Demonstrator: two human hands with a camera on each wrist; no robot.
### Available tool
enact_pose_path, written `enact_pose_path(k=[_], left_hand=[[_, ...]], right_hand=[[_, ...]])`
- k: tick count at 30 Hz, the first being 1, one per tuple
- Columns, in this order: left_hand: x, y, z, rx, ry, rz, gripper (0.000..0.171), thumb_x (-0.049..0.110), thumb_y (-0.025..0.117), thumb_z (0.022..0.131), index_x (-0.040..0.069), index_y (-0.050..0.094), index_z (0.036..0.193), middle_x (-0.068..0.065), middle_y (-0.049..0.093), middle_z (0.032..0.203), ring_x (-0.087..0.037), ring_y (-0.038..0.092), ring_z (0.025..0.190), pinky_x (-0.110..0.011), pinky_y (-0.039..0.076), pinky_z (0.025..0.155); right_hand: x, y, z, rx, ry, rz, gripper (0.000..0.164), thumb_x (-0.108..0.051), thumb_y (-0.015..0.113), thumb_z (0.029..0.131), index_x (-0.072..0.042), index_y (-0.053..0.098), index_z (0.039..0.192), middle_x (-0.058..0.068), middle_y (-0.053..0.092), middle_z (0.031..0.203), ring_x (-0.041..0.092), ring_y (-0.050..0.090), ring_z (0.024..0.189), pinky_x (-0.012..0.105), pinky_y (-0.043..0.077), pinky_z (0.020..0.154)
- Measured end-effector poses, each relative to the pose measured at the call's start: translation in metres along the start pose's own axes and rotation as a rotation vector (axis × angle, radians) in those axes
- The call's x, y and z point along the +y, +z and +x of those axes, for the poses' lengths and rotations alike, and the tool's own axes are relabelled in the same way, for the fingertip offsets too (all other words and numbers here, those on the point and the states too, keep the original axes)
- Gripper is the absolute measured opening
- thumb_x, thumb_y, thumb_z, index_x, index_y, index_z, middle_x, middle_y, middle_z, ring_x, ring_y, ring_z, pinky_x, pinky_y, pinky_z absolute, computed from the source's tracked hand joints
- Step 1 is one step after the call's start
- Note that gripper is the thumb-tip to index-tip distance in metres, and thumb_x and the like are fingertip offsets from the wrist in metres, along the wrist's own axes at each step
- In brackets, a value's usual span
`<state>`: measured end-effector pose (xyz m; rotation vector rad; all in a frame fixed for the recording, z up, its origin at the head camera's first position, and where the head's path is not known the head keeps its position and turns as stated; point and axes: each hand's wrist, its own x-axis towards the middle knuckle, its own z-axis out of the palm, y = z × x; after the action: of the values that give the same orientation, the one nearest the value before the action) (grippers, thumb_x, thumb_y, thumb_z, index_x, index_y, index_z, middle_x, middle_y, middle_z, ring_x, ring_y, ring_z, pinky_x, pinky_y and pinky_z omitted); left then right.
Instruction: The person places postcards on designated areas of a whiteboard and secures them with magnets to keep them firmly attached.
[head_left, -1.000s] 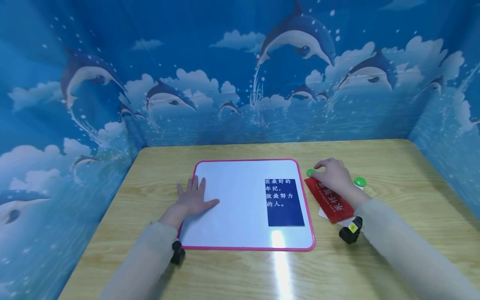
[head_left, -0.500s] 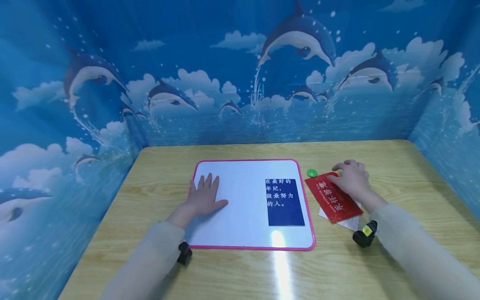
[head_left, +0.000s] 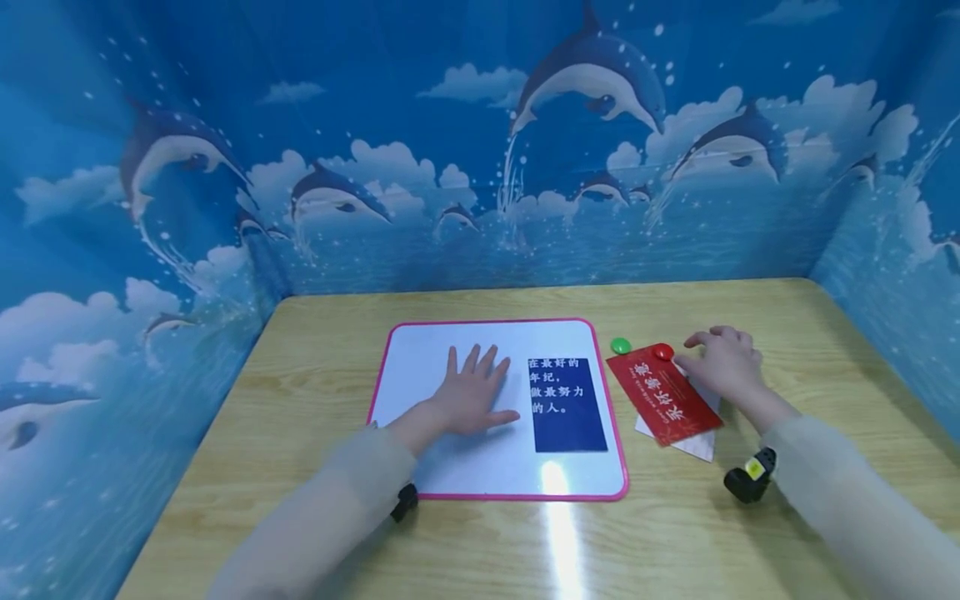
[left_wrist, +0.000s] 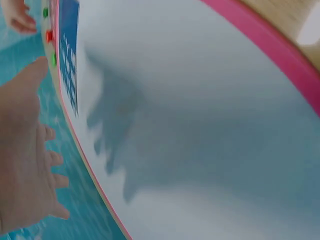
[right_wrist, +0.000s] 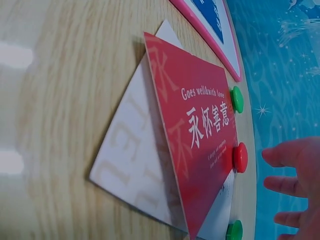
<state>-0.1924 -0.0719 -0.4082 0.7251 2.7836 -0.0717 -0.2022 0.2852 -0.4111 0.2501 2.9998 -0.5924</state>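
Note:
My left hand [head_left: 476,396] is spread over the white magnetic board [head_left: 420,358], its shadow apart from it in the left wrist view. Just right of the fingers, a dark blue card [head_left: 570,429] with white writing lies on the board. My right hand [head_left: 723,367] hovers beside a red card [head_left: 663,396], fingers loosely bent and holding nothing. A round red magnet [head_left: 663,352] sits at that card's top edge, close to the thumb. Underneath sticks out a white card [head_left: 696,446]. The right wrist view shows another round magnet, green [right_wrist: 234,230], hidden by my hand in the head view.
One more green magnet [head_left: 620,345] sits between the board's pink rim [head_left: 611,400] and the red card. Bare wooden table [head_left: 315,400] surrounds the board. A blue dolphin-print curtain [head_left: 480,242] encloses the back and both sides.
My left hand has moved right across the board toward the blue card. My right hand has left the far green magnet and shifted right, past the red magnet, which now shows.

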Motion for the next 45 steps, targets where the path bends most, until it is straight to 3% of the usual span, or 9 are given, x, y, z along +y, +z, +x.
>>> enact_pose_path(k=[8, 17, 21, 30, 45], left_hand=[[0.035, -0.004, 0.010, -0.014, 0.125, 0.103, 0.083, 0.067, 0.039, 0.088, 0.019, 0.015, 0.151, -0.008, 0.008, 0.159, -0.032, 0.007, 0.146, -0.060, 0.005, 0.114], [0.062, 0.007, 0.012, -0.089, 0.277, 0.112, 0.067, 0.062, 0.036, 0.092, 0.035, 0.016, 0.150, -0.003, 0.013, 0.159, -0.033, 0.012, 0.145, -0.059, 0.008, 0.115], [0.067, 0.012, 0.012, -0.122, 0.266, 0.095, 0.062, 0.060, 0.034, 0.093, 0.038, 0.016, 0.149, -0.002, 0.012, 0.159, -0.032, 0.012, 0.146, -0.057, 0.009, 0.116], [0.067, 0.015, 0.016, -0.119, 0.255, 0.074, 0.061, 0.059, 0.035, 0.093, 0.041, 0.015, 0.148, 0.001, 0.011, 0.159, -0.030, 0.010, 0.146, -0.058, 0.008, 0.115], [0.068, 0.016, 0.019, -0.085, 0.244, 0.035, 0.067, 0.065, 0.031, 0.091, 0.036, 0.015, 0.150, -0.001, 0.012, 0.159, -0.031, 0.010, 0.146, -0.058, 0.007, 0.115]], right_hand=[[0.007, -0.003, -0.001, -0.002, -0.003, -0.022, 0.047, -0.027, 0.059, 0.087, 0.007, 0.052, 0.119, 0.041, 0.023, 0.134, 0.061, 0.018, 0.121, 0.069, 0.022, 0.091], [0.008, -0.006, -0.003, -0.016, 0.015, -0.011, 0.049, -0.028, 0.058, 0.087, 0.007, 0.051, 0.121, 0.041, 0.022, 0.135, 0.062, 0.016, 0.122, 0.070, 0.020, 0.093], [0.008, -0.006, -0.004, -0.013, 0.015, -0.011, 0.050, -0.028, 0.058, 0.087, 0.007, 0.051, 0.121, 0.041, 0.022, 0.135, 0.062, 0.016, 0.122, 0.070, 0.020, 0.093], [0.009, -0.007, -0.005, -0.008, 0.028, -0.026, 0.048, -0.028, 0.057, 0.088, 0.007, 0.051, 0.121, 0.042, 0.022, 0.135, 0.062, 0.016, 0.122, 0.070, 0.021, 0.093], [0.018, -0.007, -0.006, 0.001, 0.040, -0.040, 0.048, -0.028, 0.058, 0.088, 0.007, 0.052, 0.121, 0.042, 0.023, 0.134, 0.062, 0.017, 0.121, 0.070, 0.021, 0.092]])
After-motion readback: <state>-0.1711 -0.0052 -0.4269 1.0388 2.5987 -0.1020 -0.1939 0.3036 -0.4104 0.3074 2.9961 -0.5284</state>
